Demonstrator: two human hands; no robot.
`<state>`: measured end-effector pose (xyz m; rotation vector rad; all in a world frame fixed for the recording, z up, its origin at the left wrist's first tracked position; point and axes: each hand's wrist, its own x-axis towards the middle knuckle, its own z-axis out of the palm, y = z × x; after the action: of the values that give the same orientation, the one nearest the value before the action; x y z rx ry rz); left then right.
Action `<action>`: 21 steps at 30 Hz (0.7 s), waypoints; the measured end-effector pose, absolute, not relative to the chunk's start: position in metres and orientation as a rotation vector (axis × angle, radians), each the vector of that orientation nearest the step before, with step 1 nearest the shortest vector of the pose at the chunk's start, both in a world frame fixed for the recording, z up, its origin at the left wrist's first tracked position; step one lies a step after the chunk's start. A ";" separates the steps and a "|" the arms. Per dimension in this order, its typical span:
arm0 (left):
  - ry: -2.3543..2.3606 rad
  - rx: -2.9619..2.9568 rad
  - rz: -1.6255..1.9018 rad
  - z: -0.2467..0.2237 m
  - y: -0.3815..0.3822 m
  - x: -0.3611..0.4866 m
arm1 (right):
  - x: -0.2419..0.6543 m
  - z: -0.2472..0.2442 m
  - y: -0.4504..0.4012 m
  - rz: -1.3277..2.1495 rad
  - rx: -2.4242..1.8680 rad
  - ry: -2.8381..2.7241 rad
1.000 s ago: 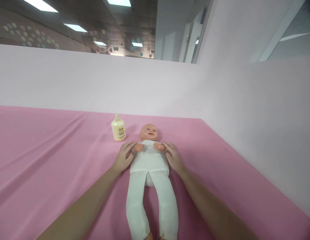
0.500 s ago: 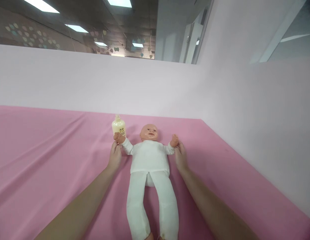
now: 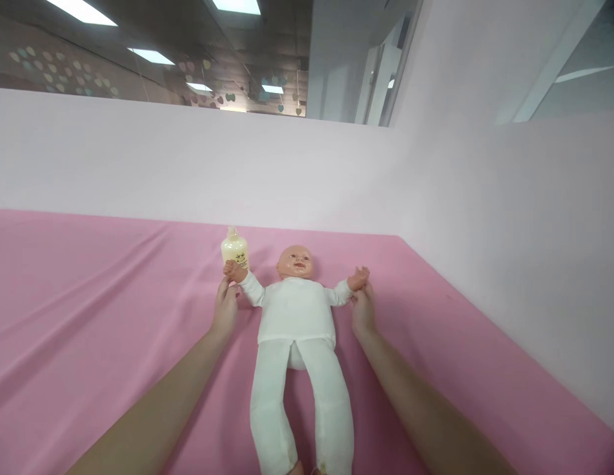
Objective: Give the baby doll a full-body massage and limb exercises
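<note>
A baby doll (image 3: 297, 316) in a white top and white trousers lies on its back, its head away from me and both arms out to the sides. My left hand (image 3: 224, 307) is closed on the doll's arm at the left, near the wrist. At the right, my right hand (image 3: 363, 310) is closed on the doll's other arm, just below its hand. Behind the doll's left-side hand stands a pale yellow pump bottle (image 3: 234, 248) with a drawn face on it, partly covered by that hand.
The doll lies on a pink sheet (image 3: 113, 297) with some creases. A white wall (image 3: 188, 158) borders the sheet at the back, and another white wall (image 3: 515, 218) runs along the right. Above the back wall a window shows a room with ceiling lights.
My right hand has moved slightly to the right, drawing the doll's arm further out from its body. My left hand has shifted only a little to the left with the other arm.
</note>
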<state>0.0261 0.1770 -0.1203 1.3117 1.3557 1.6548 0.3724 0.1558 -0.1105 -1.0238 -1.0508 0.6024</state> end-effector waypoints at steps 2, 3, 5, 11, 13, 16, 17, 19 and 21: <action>1.360 1.514 1.654 -0.119 0.170 0.032 | 0.365 -0.104 0.150 0.630 -1.018 -1.154; 1.351 1.646 1.641 -0.118 0.167 0.036 | 0.362 -0.101 0.147 0.635 -1.010 -1.231; 1.298 1.945 1.548 -0.114 0.161 0.044 | 0.356 -0.098 0.142 0.598 -0.996 -1.441; 1.176 2.354 1.253 -0.104 0.151 0.059 | 0.348 -0.098 0.135 0.388 -1.028 -1.813; 1.188 2.337 1.269 -0.105 0.151 0.059 | 0.349 -0.099 0.136 0.387 -1.030 -1.810; 1.210 2.247 1.321 -0.110 0.154 0.057 | 0.350 -0.102 0.138 0.419 -1.021 -1.745; 1.221 2.189 1.352 -0.112 0.155 0.057 | 0.350 -0.103 0.139 0.443 -1.028 -1.692; 1.239 2.017 1.426 -0.115 0.157 0.055 | 0.352 -0.105 0.141 0.519 -1.050 -1.554; 1.237 1.802 1.490 -0.118 0.159 0.052 | 0.354 -0.106 0.144 0.612 -1.061 -1.409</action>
<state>0.0521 0.1590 -0.1184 1.8025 1.2373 1.4897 0.3539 0.1436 -0.1060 -1.0611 -1.4089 0.6122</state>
